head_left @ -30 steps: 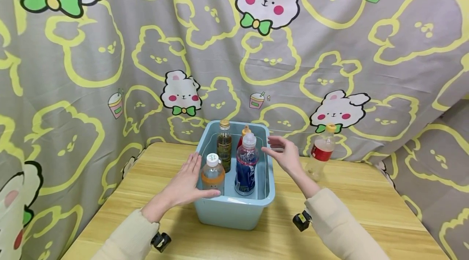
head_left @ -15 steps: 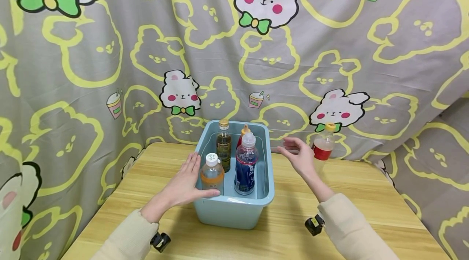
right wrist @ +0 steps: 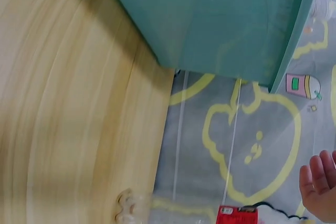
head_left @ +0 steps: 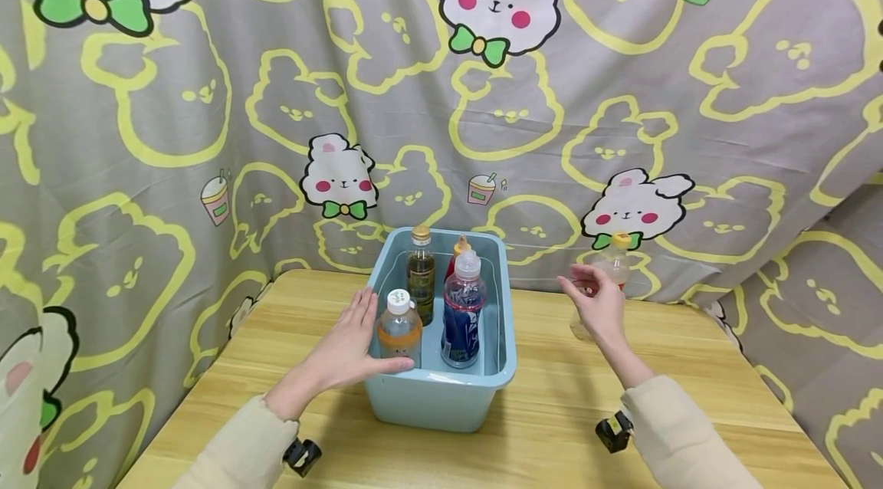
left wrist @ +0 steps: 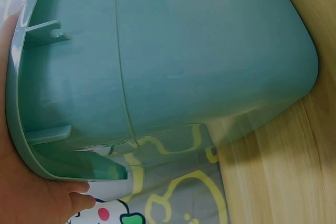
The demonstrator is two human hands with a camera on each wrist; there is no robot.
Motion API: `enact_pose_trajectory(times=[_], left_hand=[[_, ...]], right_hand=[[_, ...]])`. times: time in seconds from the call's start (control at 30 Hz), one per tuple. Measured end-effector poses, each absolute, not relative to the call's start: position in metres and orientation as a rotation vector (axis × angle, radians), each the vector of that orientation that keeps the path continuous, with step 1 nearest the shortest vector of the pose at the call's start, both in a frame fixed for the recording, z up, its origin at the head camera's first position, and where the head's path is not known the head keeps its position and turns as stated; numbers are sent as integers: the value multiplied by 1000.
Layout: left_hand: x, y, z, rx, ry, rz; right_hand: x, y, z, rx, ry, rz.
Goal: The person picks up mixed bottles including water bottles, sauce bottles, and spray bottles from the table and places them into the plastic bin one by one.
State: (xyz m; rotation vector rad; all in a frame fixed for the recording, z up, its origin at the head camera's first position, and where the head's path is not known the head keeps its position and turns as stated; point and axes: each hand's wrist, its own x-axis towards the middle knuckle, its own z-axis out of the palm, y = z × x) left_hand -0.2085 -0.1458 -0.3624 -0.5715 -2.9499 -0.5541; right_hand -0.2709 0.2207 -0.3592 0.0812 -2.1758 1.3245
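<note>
My left hand (head_left: 348, 339) rests on the left front corner of the rim of a light blue plastic tub (head_left: 431, 406), fingers straight, thumb along the front edge. In the left wrist view that hand (left wrist: 31, 203) lies against the rim. To the tub's right, my right hand (head_left: 600, 309) is raised with fingers loosely bent, in front of a clear plastic bottle (head_left: 616, 268) with a yellow cap and red label. It hides part of the bottle. In the right wrist view, the fingers stand apart from the red label (right wrist: 237, 216).
Inside the tub stand a white-capped bottle with an orange band (head_left: 400, 337), a gold-capped dark bottle (head_left: 421, 274), a blue-labelled bottle (head_left: 462, 320) and a partly hidden red bottle with a yellow nozzle (head_left: 461, 247). A patterned curtain (head_left: 414, 106) hangs behind the wooden table (head_left: 538, 428).
My right hand has moved away from the tub's right rim, rightward to the yellow-capped bottle. My left hand and the tub have stayed in place.
</note>
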Motion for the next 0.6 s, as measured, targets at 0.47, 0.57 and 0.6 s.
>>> enact_pose_trajectory(times=[0.47, 0.57, 0.6], left_hand=[[-209, -146, -363, -565, -2954, -548], [-209, -146, -362, -564, -2953, -550], [-209, -146, -363, -565, -2953, -551]], right_hand=[[-280, 246, -364, -127, -2096, 1343], [-283, 253, -363, -196, -2107, 1330], [-285, 255, -363, -216, -2111, 1327]])
